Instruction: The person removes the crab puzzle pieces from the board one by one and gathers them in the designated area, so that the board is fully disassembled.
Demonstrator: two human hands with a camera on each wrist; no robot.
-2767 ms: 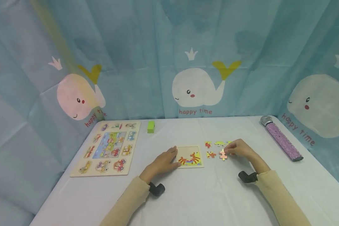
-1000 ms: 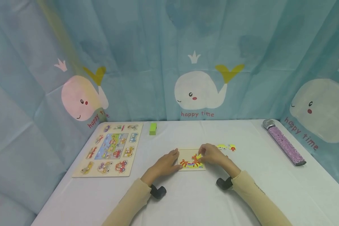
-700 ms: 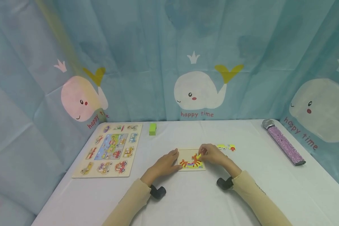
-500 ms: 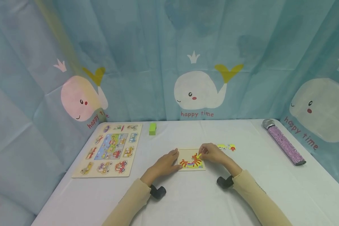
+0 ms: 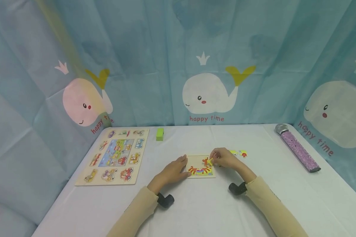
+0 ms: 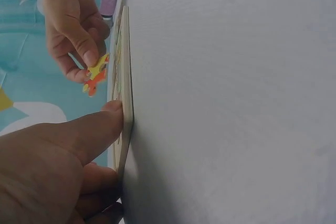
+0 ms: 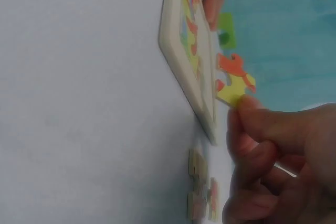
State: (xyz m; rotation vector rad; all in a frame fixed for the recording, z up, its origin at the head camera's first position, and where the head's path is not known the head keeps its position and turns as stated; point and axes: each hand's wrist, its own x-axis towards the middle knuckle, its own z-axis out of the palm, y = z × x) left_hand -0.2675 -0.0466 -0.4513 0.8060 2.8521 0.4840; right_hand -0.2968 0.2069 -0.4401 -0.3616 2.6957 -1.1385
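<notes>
A small square wooden puzzle tray (image 5: 195, 159) lies on the white table, its lower part filled with orange, yellow and rainbow pieces. Between thumb and index finger my right hand (image 5: 226, 158) pinches an orange and yellow piece (image 7: 234, 80), raised just above the tray's right side. That piece (image 6: 96, 75) also shows in the left wrist view, clear of the tray. My left hand (image 5: 172, 171) rests at the tray's left edge, thumb on its near corner and fingers extended along the side. Some of the left fingers are hidden in the left wrist view.
Loose puzzle pieces (image 5: 243, 153) lie right of the tray, partly behind my right hand. A larger vehicle puzzle board (image 5: 140, 159) is at the left, with a green block (image 5: 160, 134) near the back. A purple glitter microphone (image 5: 298, 148) lies at the right. A whale-print curtain stands behind.
My right hand has come left from the loose pieces to the tray with a piece, and has now lifted it slightly off the tray. My left hand has stayed at the tray's edge.
</notes>
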